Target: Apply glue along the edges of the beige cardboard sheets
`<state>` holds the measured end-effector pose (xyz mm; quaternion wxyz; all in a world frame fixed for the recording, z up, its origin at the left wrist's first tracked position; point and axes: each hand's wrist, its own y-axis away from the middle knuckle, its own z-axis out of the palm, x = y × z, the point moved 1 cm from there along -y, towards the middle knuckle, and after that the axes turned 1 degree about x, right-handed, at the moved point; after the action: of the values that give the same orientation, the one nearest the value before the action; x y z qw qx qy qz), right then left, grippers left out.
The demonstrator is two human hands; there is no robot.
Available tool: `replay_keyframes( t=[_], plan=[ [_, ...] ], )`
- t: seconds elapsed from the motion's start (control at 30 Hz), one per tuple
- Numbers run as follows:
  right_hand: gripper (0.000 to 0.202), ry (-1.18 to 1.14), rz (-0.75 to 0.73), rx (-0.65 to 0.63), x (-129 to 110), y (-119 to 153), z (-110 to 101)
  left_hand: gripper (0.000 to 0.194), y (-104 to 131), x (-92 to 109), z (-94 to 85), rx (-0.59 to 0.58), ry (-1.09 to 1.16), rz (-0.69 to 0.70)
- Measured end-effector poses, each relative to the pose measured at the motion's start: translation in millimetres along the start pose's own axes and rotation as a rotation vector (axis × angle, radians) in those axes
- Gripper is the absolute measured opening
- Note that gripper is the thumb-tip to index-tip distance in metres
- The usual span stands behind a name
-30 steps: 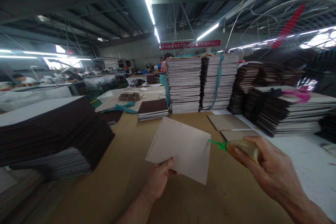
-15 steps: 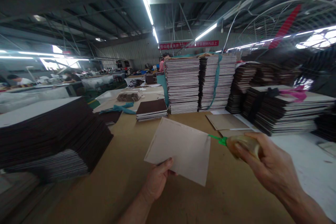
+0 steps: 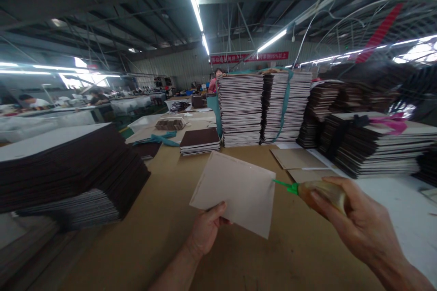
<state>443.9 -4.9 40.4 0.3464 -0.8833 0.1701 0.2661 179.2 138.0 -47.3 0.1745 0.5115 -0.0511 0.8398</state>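
My left hand (image 3: 209, 227) grips a pale rectangular panel (image 3: 235, 191) by its near edge, thumb on top and fingers beneath. The panel is tilted above the brown work surface (image 3: 252, 263), and a thin line of glue seems to run along its far and left edges. Wrapped around a glue bottle (image 3: 324, 194) is my right hand (image 3: 362, 218). The bottle lies nearly level, and its thin green nozzle (image 3: 287, 185) points left, with the tip at the panel's right edge near the far corner.
A tall pile of dark-edged panels (image 3: 61, 168) stands at left. Strapped stacks (image 3: 241, 111) rise at the back, beside a small brown stack (image 3: 200, 141). Loose flat panels (image 3: 297, 159) and a tied stack (image 3: 375, 145) lie at right. A person in pink (image 3: 212, 84) is behind.
The nozzle tip has shifted slightly from the far right corner down along the panel's right edge. My right hand has moved a little right and nearer; the left hand keeps its hold.
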Motion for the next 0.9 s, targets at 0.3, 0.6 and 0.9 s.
replay_keyframes(
  t=[0.3,0.6,0.9],
  plan=[
    [0.058,0.017,-0.035,0.022,-1,-1,3,0.028,0,2,1.7,0.025,0.014,-0.001],
    [0.054,-0.112,0.145,0.108,1,9,2,0.027,-2,1,2.3,0.045,0.009,0.018],
    [0.048,-0.108,0.127,0.05,5,20,16,0.022,-3,1,1.0,0.048,0.002,0.01]
  ],
)
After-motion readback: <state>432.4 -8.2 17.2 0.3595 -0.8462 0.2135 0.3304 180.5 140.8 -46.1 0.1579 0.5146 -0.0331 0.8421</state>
